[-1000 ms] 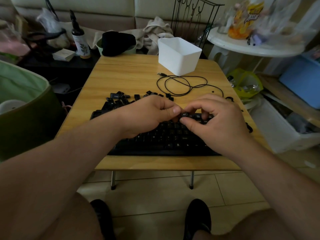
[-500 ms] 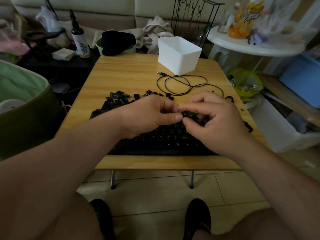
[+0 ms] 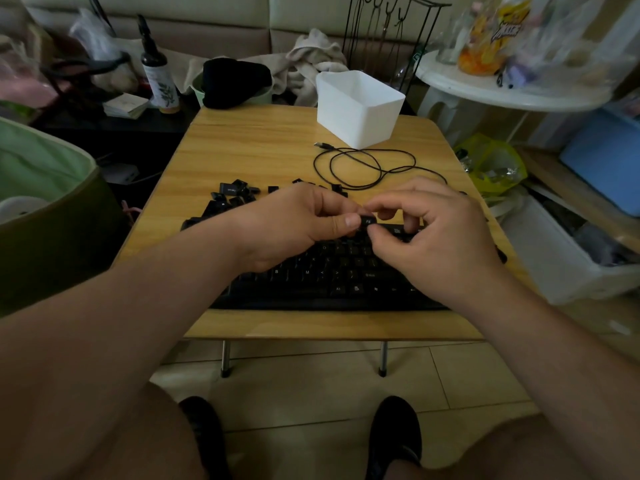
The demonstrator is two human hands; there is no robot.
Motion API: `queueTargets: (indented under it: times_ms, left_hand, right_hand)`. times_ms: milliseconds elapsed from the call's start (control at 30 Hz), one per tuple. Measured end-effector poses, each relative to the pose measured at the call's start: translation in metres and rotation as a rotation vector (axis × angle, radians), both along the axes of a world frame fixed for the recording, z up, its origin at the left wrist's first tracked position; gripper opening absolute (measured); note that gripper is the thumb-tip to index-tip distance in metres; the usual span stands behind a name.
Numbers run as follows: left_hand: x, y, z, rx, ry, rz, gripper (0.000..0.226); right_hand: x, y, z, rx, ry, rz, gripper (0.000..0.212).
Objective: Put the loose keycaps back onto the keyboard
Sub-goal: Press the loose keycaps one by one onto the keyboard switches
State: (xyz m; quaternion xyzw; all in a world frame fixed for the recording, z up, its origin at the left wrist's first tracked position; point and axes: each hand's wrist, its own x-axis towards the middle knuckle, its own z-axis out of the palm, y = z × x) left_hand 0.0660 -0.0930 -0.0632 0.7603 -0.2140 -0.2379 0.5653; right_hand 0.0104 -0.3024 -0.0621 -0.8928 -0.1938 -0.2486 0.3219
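Note:
A black keyboard (image 3: 325, 282) lies near the front edge of the wooden table (image 3: 263, 150). Several loose black keycaps (image 3: 235, 192) are scattered just behind its left end. One small black keycap (image 3: 368, 221) with a white legend is pinched between the fingertips of both hands, a little above the keyboard's top row. My left hand (image 3: 294, 226) holds it with thumb and forefinger from the left. My right hand (image 3: 436, 233) grips it from the right with curled fingers. My hands hide the keyboard's upper middle.
A white plastic bin (image 3: 360, 109) stands at the back of the table, with the keyboard's coiled black cable (image 3: 363, 164) in front of it. A bottle (image 3: 157, 74) and clutter lie off the table's left, a white round table (image 3: 509, 91) and boxes to the right.
Both hands have lifted slightly off the top row, and the keycap between the fingertips has turned so its legend faces up.

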Motion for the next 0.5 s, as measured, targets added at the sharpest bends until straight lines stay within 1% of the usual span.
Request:
queueTargets:
  times_ms: [133, 200, 267, 333, 400, 500]
  left_hand:
    - [0.002, 0.002, -0.001, -0.022, 0.017, 0.035, 0.021]
    - [0.001, 0.005, -0.002, -0.042, 0.035, 0.044, 0.02]
    - [0.001, 0.01, -0.001, -0.022, 0.025, 0.05, 0.022]
    - [0.004, 0.019, 0.002, 0.088, -0.059, 0.093, 0.026]
    - [0.011, 0.033, 0.006, 0.239, -0.178, 0.192, 0.028]
    - [0.022, 0.061, 0.004, 0.449, -0.328, 0.319, 0.019]
  right_hand:
    - [0.006, 0.002, 0.002, -0.094, -0.064, -0.048, 0.015]
    - [0.01, 0.006, 0.001, -0.154, -0.09, -0.051, 0.015]
    - [0.015, 0.01, 0.0, -0.178, -0.087, -0.026, 0.015]
    - [0.022, 0.009, 0.003, -0.163, -0.056, -0.023, 0.013]
    - [0.032, 0.001, 0.007, -0.104, 0.012, -0.067, 0.011]
    - [0.044, -0.013, 0.005, -0.05, 0.171, -0.107, 0.008]
